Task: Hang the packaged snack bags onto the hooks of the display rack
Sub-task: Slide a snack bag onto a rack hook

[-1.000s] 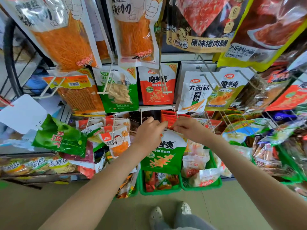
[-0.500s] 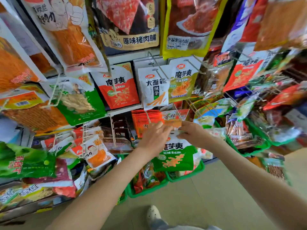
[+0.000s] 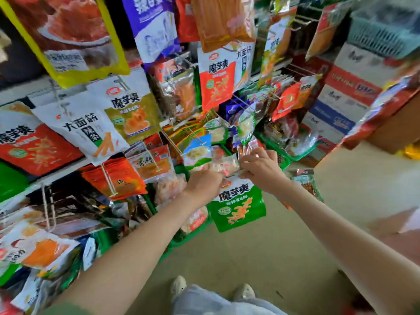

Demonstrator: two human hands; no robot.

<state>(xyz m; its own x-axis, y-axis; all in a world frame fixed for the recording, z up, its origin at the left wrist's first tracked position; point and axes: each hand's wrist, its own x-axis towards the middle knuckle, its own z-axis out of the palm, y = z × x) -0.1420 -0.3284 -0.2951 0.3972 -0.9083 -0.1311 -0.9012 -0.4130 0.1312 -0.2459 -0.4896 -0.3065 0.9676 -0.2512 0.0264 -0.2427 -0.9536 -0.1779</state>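
Presently, on the head view, the left hand [image 3: 204, 185] and right hand [image 3: 261, 169] each pinch the top edge of a green konjac snack bag [image 3: 238, 210]. It hangs below them, long axis vertical, in front of the display rack [image 3: 68, 171]. A wire hook [image 3: 172, 142] projects above and beyond the knuckles, nearer the left hand. Intended hook: cannot be determined.

Left hand [image 3: 203, 184], right hand [image 3: 261, 167]: two. Green snack bag [image 3: 239, 209]: one. Shoes [image 3: 179, 289]: two.
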